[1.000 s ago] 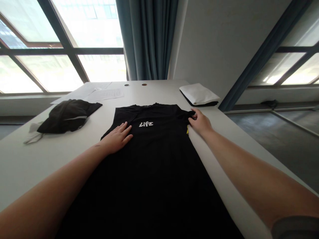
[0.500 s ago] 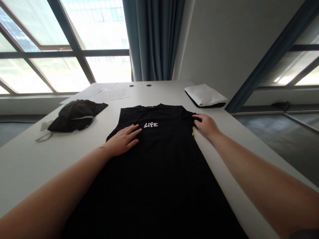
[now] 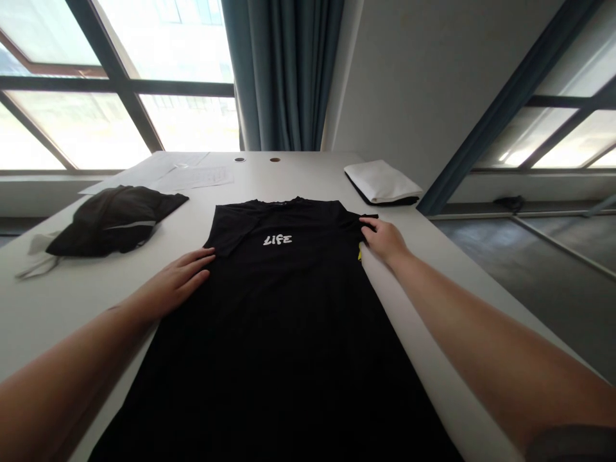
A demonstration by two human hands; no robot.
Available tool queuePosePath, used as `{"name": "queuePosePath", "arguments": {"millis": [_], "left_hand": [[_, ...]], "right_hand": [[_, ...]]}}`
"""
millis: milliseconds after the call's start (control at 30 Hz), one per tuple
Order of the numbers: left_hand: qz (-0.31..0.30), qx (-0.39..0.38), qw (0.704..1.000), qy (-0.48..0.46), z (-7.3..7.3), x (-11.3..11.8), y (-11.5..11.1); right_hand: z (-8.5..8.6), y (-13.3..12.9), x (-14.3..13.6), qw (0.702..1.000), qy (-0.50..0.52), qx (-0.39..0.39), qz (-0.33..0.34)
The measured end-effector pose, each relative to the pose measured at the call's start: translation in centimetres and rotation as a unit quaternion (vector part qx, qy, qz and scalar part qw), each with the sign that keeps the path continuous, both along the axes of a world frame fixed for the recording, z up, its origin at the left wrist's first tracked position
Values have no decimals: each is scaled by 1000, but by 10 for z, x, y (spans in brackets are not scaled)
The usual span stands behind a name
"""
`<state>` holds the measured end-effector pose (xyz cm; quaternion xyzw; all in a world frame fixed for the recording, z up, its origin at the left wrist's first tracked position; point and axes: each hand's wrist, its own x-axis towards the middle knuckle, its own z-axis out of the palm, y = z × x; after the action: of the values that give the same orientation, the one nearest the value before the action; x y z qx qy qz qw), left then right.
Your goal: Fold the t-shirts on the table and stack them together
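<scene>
A black T-shirt (image 3: 283, 308) with white lettering lies spread on the white table (image 3: 289, 176), its collar at the far end. My left hand (image 3: 185, 279) rests at the shirt's left edge just below the left sleeve, fingers extended and holding nothing. At the right sleeve, my right hand (image 3: 382, 239) has its thumb and index finger closed on the black fabric. Below that hand, a small yellow bit (image 3: 359, 251) shows at the shirt's side edge.
A dark crumpled garment (image 3: 115, 221) with whitish cords lies on the table's left. Papers (image 3: 192, 176) are at the back left. A folded white cloth (image 3: 382, 181) over something black sits at the back right. Curtains hang behind the table.
My left hand has moved left, off the shirt's chest to its left edge. The left sleeve now lies spread outward a little more. My right hand stays at the right sleeve. The view has shifted right.
</scene>
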<state>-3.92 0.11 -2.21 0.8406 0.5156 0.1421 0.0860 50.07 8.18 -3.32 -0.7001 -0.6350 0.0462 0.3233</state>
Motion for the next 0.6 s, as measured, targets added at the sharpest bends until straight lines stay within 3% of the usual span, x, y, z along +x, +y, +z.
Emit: {"name": "queuePosePath", "arguments": {"millis": [133, 267, 433, 600], "left_hand": [[4, 12, 1000, -29, 2, 6, 10], [1, 17, 999, -32, 0, 7, 14], [-1, 15, 1000, -22, -2, 4, 14], [-3, 18, 1000, -20, -4, 2, 15]], "right_hand": [[10, 1, -17, 992, -85, 74, 49], [27, -11, -52, 964, -205, 111, 128], [29, -27, -74, 913, -247, 23, 323], [16, -22, -67, 905, -192, -19, 379]]}}
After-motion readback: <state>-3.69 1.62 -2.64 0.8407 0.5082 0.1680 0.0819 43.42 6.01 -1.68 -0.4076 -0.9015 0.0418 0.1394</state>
